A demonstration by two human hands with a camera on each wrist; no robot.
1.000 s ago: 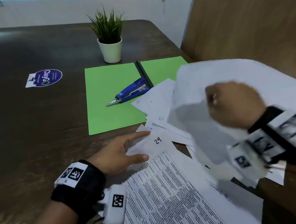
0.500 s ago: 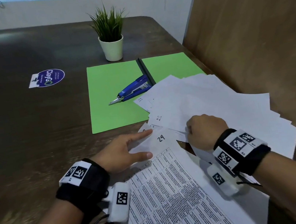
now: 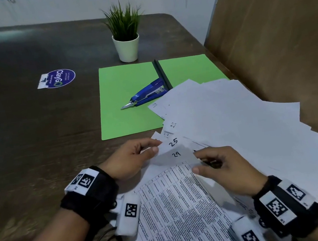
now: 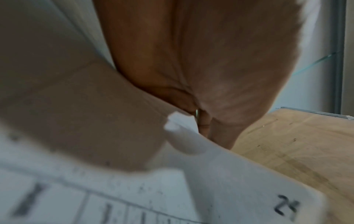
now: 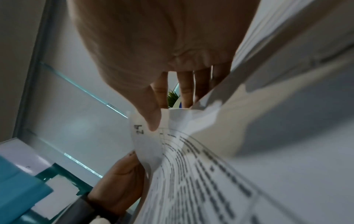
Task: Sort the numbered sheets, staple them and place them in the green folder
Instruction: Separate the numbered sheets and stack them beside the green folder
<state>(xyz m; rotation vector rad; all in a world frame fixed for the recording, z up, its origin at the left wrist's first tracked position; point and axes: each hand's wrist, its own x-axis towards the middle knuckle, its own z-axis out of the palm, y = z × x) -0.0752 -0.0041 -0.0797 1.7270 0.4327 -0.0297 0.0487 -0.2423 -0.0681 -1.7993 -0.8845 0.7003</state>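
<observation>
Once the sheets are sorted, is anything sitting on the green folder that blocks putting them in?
Yes. The blue stapler lies on the open green folder, across its left panel near the spine. The fanned white sheets also overlap the folder's near right part. Both have to come off first.

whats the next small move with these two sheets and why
Probably slide sheet 25, pinched by the left hand, directly behind sheet 24, whose corner the right hand lifts. The two numbers run in sequence, and the other sheets lie fanned out unsorted, with the stapler untouched on the folder.
</observation>
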